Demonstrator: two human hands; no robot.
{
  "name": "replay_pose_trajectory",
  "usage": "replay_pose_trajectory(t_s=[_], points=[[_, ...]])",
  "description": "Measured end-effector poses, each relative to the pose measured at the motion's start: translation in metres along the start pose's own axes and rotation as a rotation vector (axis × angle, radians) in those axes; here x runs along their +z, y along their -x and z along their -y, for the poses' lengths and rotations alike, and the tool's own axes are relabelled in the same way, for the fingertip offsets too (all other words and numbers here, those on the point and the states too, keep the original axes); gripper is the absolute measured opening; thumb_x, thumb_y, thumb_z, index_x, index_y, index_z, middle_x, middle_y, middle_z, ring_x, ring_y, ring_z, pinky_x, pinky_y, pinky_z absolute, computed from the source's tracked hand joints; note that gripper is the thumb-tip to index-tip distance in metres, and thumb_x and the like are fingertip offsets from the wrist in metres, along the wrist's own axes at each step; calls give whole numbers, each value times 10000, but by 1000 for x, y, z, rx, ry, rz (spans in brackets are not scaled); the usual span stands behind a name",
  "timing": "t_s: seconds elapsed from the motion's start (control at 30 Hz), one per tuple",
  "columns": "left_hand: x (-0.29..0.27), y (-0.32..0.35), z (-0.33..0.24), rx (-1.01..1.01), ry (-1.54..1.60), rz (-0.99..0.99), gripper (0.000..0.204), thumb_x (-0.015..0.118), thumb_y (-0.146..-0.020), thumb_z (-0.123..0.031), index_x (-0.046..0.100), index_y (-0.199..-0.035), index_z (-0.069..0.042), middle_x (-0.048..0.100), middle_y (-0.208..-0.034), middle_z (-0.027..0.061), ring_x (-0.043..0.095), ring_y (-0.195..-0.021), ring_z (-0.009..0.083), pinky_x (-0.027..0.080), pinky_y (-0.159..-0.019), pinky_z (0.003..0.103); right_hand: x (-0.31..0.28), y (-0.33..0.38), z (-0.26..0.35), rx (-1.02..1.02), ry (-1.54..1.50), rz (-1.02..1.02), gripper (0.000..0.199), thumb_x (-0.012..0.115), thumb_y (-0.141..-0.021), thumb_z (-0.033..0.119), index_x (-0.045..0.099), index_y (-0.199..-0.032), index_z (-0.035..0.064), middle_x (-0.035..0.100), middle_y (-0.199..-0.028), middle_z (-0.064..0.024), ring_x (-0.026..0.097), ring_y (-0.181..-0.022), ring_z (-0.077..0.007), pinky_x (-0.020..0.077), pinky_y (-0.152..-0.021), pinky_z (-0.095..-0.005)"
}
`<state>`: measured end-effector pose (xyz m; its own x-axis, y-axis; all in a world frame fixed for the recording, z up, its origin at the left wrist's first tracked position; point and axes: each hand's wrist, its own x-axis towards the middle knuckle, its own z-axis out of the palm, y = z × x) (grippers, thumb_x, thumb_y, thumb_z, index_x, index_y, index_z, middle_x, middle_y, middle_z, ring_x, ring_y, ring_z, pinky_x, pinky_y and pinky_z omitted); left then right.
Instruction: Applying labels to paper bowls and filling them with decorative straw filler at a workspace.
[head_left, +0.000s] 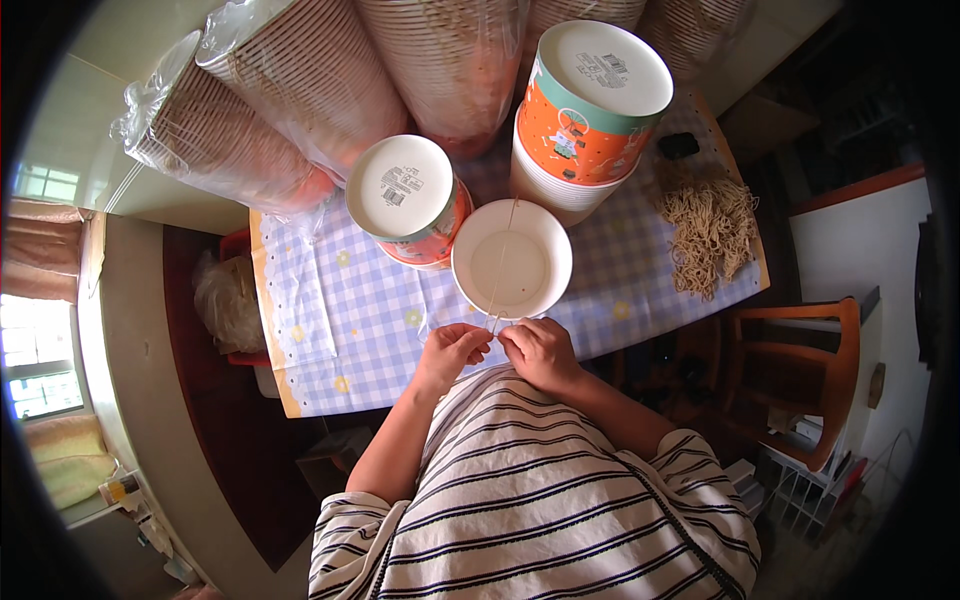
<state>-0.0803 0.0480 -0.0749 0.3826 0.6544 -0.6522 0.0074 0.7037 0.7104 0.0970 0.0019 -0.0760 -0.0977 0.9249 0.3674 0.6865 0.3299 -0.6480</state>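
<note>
A white paper bowl point(511, 260) stands open side up on the checked tablecloth point(340, 320), just beyond my hands. A thin pale string point(503, 258) runs across its mouth from the far rim down to the near rim. My left hand point(450, 352) and my right hand point(540, 350) sit side by side at the near rim, fingers pinched on the string's lower end. Two stacks of orange-and-white paper bowls stand upside down behind it: a low stack point(408, 198) to the left and a taller stack point(590, 110) to the right.
Several long sleeves of stacked bowls in clear plastic point(300, 90) lie across the back of the table. A heap of tan strings point(708, 225) lies at the table's right end, a small dark object point(678, 145) beyond it. A wooden chair point(800, 380) stands at the right.
</note>
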Motion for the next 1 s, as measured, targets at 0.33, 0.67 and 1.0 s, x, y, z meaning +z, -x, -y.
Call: replay_pose_trajectory(t_s=[0.33,0.67,1.0], points=[[2,0,-1,65,-53,-21,169,635,-876,-169,654,-866,-1,644,-731,31,561,-640,75,462,-598,208,0,1,0,-4,11,18,135,698,-713,53,601,-800,90,551,-670,-51,565,-597,-252,453,-553,-366],[5,-1,5,173,-140,-90,157,643,-872,-141,638,-847,14,623,-709,23,538,-620,64,446,-571,208,1,0,-1,-4,7,8,142,693,-701,44,597,-793,92,538,-659,-50,558,-587,-255,447,-545,-369],[8,2,14,270,-176,-139,126,637,-863,-97,621,-823,22,588,-689,-21,486,-609,29,395,-538,190,0,-1,0,14,24,16,144,685,-705,57,582,-801,89,539,-662,-62,564,-594,-270,448,-548,-384]])
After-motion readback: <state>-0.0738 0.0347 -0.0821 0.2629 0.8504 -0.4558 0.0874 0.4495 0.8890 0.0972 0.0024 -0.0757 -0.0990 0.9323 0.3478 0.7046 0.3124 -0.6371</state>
